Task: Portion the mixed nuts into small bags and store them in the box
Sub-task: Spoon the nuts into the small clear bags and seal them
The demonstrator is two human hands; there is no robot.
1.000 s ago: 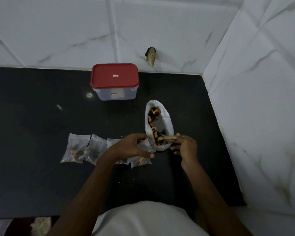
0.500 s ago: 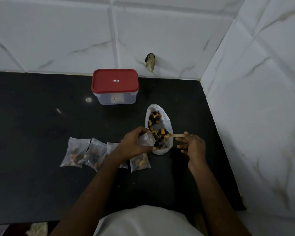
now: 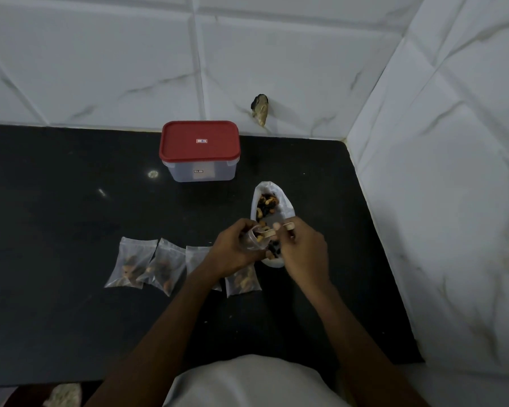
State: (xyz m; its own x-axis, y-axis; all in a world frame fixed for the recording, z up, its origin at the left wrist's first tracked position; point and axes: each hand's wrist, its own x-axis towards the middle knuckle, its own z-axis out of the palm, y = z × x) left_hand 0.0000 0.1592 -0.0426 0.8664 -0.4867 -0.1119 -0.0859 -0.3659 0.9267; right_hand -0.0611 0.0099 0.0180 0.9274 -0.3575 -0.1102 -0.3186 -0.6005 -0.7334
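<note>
The person wore a white top, which showed as a rounded pale shape at the near edge of the black counter. Above the counter, the left forearm and right forearm were without sleeves, and the left hand and right hand were bare.

There are four filled bags, one open bag, one box, one nut pouch, one spoon.
</note>
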